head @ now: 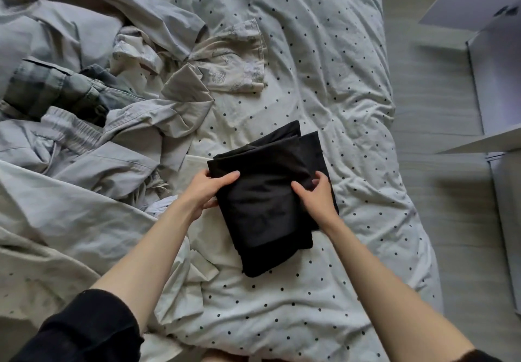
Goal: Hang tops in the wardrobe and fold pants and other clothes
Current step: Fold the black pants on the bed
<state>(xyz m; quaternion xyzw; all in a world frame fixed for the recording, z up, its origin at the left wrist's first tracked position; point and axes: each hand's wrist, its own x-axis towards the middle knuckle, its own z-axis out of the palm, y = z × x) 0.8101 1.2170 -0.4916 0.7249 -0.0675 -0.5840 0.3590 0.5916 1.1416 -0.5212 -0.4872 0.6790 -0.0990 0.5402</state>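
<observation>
A folded black garment lies on the dotted white duvet in the middle of the view. My left hand grips its left edge, thumb on top and fingers tucked under the fabric. My right hand holds the right edge, fingers curled over the fold. A heap of unfolded clothes lies to the left: pale grey trousers with an elastic waistband, a dark plaid shirt and a cream printed piece.
Grey floor runs along the bed's right side. White furniture panels, like open doors or a box, stand at the far right. A beige sheet covers the near left of the bed.
</observation>
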